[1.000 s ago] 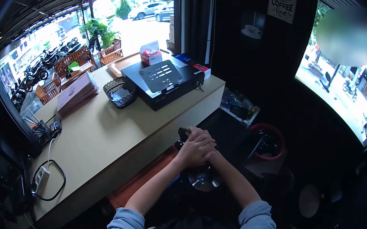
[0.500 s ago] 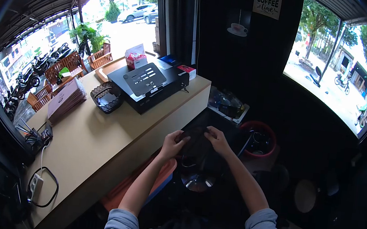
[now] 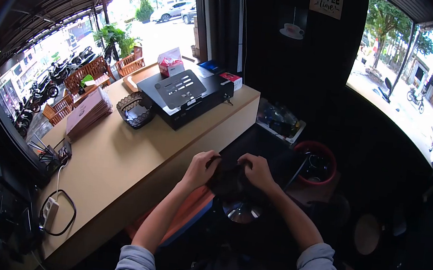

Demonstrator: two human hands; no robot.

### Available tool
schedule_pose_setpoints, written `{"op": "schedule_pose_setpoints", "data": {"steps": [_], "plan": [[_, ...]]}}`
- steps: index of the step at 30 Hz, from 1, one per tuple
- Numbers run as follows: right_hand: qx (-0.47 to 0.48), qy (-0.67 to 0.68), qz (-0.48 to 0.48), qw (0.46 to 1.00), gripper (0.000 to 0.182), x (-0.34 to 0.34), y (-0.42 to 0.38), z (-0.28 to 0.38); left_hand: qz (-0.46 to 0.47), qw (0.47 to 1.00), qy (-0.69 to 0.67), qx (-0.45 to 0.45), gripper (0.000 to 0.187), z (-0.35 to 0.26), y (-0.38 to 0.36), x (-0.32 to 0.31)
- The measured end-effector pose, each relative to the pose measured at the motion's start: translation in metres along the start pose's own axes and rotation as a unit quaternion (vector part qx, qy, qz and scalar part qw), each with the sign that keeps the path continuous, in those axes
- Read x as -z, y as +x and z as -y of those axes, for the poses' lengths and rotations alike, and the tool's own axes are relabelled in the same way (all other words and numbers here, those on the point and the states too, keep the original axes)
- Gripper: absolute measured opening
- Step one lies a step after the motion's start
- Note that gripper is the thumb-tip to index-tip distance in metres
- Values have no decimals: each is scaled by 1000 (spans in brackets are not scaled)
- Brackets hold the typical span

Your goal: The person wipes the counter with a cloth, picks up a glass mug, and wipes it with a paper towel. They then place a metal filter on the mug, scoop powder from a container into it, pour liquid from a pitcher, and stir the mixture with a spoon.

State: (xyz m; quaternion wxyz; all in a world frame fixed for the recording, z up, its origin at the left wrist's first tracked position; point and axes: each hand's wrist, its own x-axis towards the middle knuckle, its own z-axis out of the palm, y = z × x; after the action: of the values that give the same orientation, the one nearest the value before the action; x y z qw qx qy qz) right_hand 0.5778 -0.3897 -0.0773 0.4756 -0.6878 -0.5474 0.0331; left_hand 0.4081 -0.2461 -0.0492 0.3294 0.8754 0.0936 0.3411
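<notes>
My left hand [image 3: 202, 169] and my right hand [image 3: 258, 172] are raised in front of me, a short gap between them, fingers curled inward. Between them hangs a dark, limp piece of material [image 3: 229, 182], pinched at its upper edge by both hands. It nearly blends into the black behind it, so I cannot tell whether it is cloth or a plastic bag. Just below its lower edge shows a shiny round metal thing [image 3: 240, 212]. A dark flat surface [image 3: 250, 143] lies beyond the hands.
On the wooden counter [image 3: 117, 177] at left sit a black cash drawer [image 3: 183, 97], a black basket [image 3: 134, 113], pink menus [image 3: 89, 115] and a power strip [image 3: 49, 212]. A red tub [image 3: 333, 166] and a tray of packets [image 3: 295, 135] stand at right. Below is an orange lid [image 3: 176, 215].
The view has shifted, so the counter sits further right. Both hands have turned inward, and the dark material they hold has changed shape and hangs lower between them.
</notes>
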Motion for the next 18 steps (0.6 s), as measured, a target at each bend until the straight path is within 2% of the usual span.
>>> {"op": "schedule_pose_setpoints", "data": {"steps": [1, 2, 3, 4, 5, 6, 7, 8, 9, 10, 11, 12, 13, 14, 15, 16, 17, 18], "plan": [[5, 0, -1, 1000, 16, -3, 6, 13, -21, 1000, -16, 13, 12, 0, 2, 1], [-30, 162, -33, 986, 14, -11, 7, 28, -24, 1000, -14, 12, 12, -1, 2, 0], [-68, 320, -60, 943, 14, -16, 4, 38, -19, 999, -25, 10, 12, -8, -1, -3], [-67, 321, -55, 943, 14, -18, 1, 36, -17, 999, -36, 8, 12, -14, -2, -5], [-22, 189, 28, 981, 16, -19, -1, 32, -23, 998, -50, 20, 12, -19, -4, -4], [24, 53, 107, 993, 19, -22, -4, 27, -24, 998, -47, 21, 12, -24, -5, 2], [-25, 56, 122, 991, 25, -25, -4, 23, -63, 997, -41, 11, 12, -29, -5, 7], [-24, 58, 123, 990, 25, -25, -6, 18, -102, 994, -35, 1, 12, -35, -7, 12], [-29, 92, 91, 991, 25, -24, -6, 17, -167, 983, -70, 20, 11, -39, -11, 16], [-32, 127, 59, 990, 26, -22, -6, 16, -169, 983, -68, 21, 11, -38, -15, 20], [-39, 21, 101, 994, 18, -15, -7, 13, -157, 984, -72, 33, 10, -36, -21, 26], [-38, 22, 104, 994, 18, -13, -8, 11, -145, 985, -77, 45, 9, -34, -25, 31], [14, 45, 41, 998, 16, -12, -8, 10, -201, 974, -104, -11, 8, -28, -24, 32], [69, 67, -24, 995, 14, -11, -3, 9, -203, 974, -102, -13, 8, -25, -24, 37], [83, 47, -89, 991, 14, -2, 2, 18, -173, 982, -73, 3, 8, -23, -26, 42], [82, 48, -86, 992, 14, 2, 7, 16, -142, 988, -46, 24, 7, -24, -30, 45], [77, 18, -81, 994, 13, 7, 9, 13, -43, 998, -14, 35, 6, -25, -34, 46], [74, -11, -76, 994, 13, 11, 10, 12, -43, 998, -14, 40, 6, -23, -40, 46]]}}
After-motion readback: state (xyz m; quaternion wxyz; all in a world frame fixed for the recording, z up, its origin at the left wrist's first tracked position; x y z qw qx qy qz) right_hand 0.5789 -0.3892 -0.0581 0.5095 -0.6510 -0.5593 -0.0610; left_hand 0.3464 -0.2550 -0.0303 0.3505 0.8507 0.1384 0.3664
